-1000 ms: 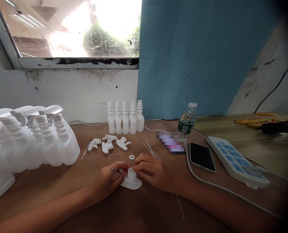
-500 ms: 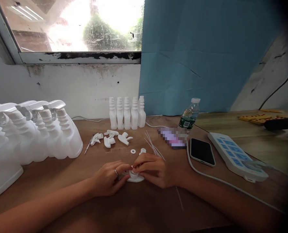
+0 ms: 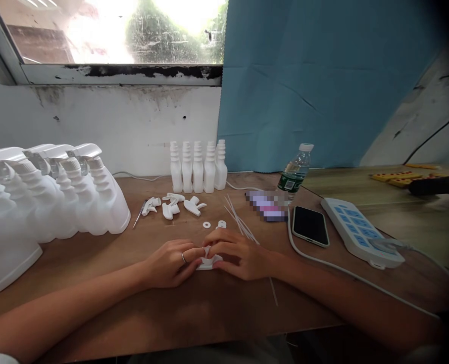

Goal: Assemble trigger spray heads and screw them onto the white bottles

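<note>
My left hand (image 3: 175, 263), with a ring on one finger, is closed on the left side of a white trigger sprayer head (image 3: 208, 264) low over the brown table. From the other side my right hand (image 3: 237, 254) has its fingers bent round the same piece. The fingertips meet at its top and hide much of it. Just beyond lie a white washer (image 3: 206, 225) and a few small ring parts (image 3: 221, 224). Thin white tubes (image 3: 241, 220) run beside and under my right hand. Farther back are several loose trigger sprayer heads (image 3: 171, 207).
Several small white bottles (image 3: 197, 169) stand by the wall. Large white spray bottles (image 3: 76, 197) crowd the left. A thin screwdriver (image 3: 139, 215) lies near them. To the right are a water bottle (image 3: 294, 174), a blurred phone (image 3: 265, 206), a dark phone (image 3: 310, 226) and a power strip (image 3: 360, 232).
The camera view has tilted down a little, so everything sits higher in the picture. Both hands stay on the sprayer head, with the fingertips slightly shifted.
</note>
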Demonstrator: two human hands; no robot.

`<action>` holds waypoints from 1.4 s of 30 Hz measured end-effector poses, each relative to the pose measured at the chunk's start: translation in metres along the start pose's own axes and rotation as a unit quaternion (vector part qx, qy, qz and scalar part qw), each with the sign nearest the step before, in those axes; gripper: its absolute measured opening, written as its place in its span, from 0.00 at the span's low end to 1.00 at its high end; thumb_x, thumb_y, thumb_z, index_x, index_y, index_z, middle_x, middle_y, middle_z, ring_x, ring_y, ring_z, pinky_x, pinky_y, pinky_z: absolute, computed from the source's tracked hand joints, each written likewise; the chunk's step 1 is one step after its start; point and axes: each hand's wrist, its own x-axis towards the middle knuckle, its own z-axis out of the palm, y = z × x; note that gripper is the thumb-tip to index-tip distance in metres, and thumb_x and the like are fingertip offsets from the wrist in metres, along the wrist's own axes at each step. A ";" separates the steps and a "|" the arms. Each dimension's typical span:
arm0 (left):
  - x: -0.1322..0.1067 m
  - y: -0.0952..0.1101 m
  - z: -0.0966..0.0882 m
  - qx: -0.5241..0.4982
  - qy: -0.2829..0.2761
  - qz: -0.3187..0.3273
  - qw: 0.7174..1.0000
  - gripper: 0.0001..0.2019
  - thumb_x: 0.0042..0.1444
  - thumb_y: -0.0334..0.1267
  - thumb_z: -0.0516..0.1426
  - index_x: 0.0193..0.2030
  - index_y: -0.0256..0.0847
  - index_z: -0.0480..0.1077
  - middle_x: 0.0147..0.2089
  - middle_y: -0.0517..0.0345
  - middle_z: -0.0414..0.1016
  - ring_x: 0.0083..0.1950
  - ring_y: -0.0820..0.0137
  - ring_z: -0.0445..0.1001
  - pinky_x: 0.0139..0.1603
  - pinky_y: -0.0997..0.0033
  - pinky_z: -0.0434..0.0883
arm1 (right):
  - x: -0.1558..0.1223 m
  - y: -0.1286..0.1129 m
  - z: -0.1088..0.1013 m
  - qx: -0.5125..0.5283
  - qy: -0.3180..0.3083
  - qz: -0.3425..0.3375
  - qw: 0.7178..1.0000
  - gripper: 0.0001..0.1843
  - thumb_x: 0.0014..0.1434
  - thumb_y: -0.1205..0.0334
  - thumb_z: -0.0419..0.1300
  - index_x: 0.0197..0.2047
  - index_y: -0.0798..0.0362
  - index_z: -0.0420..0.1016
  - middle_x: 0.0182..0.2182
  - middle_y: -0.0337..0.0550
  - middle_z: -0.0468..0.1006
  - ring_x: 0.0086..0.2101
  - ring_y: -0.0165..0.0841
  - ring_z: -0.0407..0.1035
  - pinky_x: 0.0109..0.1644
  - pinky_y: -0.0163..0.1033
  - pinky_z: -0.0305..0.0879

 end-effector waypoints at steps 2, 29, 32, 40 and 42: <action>0.001 0.000 -0.002 0.000 -0.011 0.010 1.000 0.12 0.64 0.30 0.47 0.53 0.40 0.63 0.38 0.52 0.74 0.37 0.68 0.72 0.39 0.69 0.68 | 0.000 0.000 -0.001 -0.002 -0.007 0.013 1.000 0.07 0.63 0.64 0.60 0.44 0.55 0.69 0.47 0.52 0.72 0.49 0.35 0.67 0.52 0.42 0.67; -0.002 -0.004 0.004 -0.002 -0.023 -0.032 0.999 0.13 0.64 0.40 0.52 0.54 0.40 0.66 0.38 0.53 0.72 0.37 0.70 0.71 0.37 0.73 0.67 | -0.008 0.008 0.005 -0.049 -0.073 0.047 0.995 0.11 0.67 0.59 0.55 0.47 0.55 0.73 0.36 0.46 0.77 0.36 0.31 0.72 0.40 0.35 0.67; -0.002 -0.003 0.004 0.000 -0.017 -0.041 0.999 0.13 0.64 0.40 0.53 0.53 0.40 0.65 0.38 0.54 0.72 0.36 0.70 0.70 0.36 0.74 0.67 | -0.005 0.007 -0.002 -0.020 -0.101 0.069 0.992 0.12 0.65 0.59 0.58 0.49 0.55 0.71 0.39 0.46 0.77 0.38 0.32 0.72 0.44 0.37 0.68; 0.000 -0.001 0.004 0.023 -0.009 -0.060 0.998 0.11 0.63 0.39 0.53 0.51 0.40 0.66 0.38 0.55 0.71 0.35 0.71 0.70 0.37 0.74 0.67 | -0.011 0.040 -0.048 -0.188 0.024 0.261 0.947 0.13 0.65 0.58 0.53 0.38 0.55 0.76 0.29 0.43 0.76 0.28 0.30 0.66 0.35 0.36 0.60; 0.001 -0.001 0.003 0.024 -0.017 -0.062 0.998 0.12 0.63 0.39 0.52 0.51 0.40 0.65 0.38 0.55 0.71 0.36 0.71 0.70 0.37 0.74 0.67 | -0.014 0.050 -0.058 -0.247 0.000 0.352 0.903 0.16 0.64 0.58 0.52 0.32 0.55 0.76 0.26 0.43 0.75 0.27 0.31 0.65 0.34 0.36 0.56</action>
